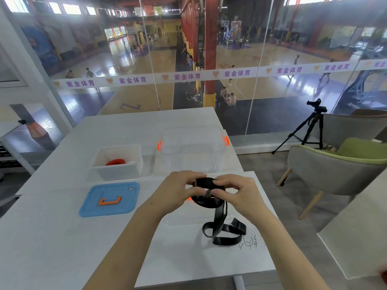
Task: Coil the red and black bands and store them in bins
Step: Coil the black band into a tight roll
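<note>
Both hands' fingers [217,192] pinch flat black band [209,203], part-coiled.

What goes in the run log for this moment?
left hand + right hand: coiling black band | tail loose on table | red band: in white bin

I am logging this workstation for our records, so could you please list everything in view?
White plastic bin: one, white, table's far left, holding the red band.
Coiled red band: one, red, inside the white bin.
Clear plastic bin: one, transparent with orange latches, behind the hands.
Blue plastic lid: one, blue with orange handle, flat before the white bin.
Black flat band: one, black, partly coiled in the hands, tail loose on the table.
White table: one, white.
Camera tripod: one, black, right by the glass.
Upholstered chair: one, grey and green, right.
Left hand; right hand: both gripping the black coil.
</note>
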`<control>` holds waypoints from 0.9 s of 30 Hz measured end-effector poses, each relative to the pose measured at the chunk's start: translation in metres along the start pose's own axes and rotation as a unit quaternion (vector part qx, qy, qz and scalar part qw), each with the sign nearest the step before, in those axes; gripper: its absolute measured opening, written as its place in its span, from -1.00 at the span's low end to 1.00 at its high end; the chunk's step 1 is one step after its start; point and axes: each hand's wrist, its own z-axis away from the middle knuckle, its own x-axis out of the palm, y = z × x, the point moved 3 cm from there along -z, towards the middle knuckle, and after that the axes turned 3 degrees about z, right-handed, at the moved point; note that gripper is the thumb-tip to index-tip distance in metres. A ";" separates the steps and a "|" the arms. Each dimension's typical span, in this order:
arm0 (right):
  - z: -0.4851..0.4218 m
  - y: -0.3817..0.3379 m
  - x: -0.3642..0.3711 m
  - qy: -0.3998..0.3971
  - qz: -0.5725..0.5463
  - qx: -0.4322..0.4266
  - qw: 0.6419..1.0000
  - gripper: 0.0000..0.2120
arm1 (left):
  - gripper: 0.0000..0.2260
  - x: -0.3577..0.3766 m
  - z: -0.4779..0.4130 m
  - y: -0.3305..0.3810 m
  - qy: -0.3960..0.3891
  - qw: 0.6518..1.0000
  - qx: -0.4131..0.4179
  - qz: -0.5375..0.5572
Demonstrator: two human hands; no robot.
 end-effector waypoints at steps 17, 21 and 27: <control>-0.002 -0.001 -0.005 0.035 -0.090 0.069 0.993 -0.62 | -0.76 0.004 0.010 0.004 0.069 0.948 -0.019 0.310; -0.001 0.002 0.000 0.035 -0.074 0.069 0.994 -0.67 | -0.79 0.005 0.010 0.000 0.077 0.948 -0.023 0.308; 0.001 0.004 0.000 0.048 -0.100 0.065 0.992 -0.67 | -0.76 0.008 0.013 0.004 0.087 0.941 -0.010 0.327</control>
